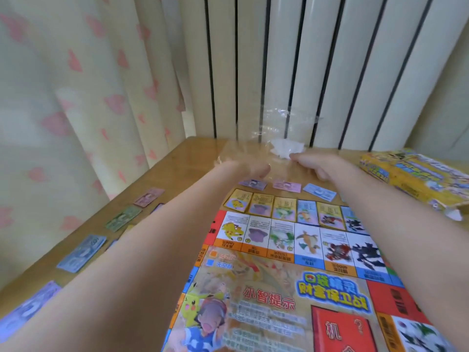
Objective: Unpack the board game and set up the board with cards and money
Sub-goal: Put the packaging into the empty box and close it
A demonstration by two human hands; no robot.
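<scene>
Both hands hold a clear plastic bag (264, 138) above the far tabletop (162, 171): the left hand (243, 168) has a curled grip on its lower edge, the right hand (322, 165) pinches it beside white pieces (286, 147). Below lie the game board (291, 280), a card row (281, 208), paper money (82, 252) and the yellow box (416, 174).

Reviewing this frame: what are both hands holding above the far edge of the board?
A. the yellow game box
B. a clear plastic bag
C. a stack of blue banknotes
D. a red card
B: the left hand and right hand grip a clear plastic bag, with something small and white inside.
</scene>
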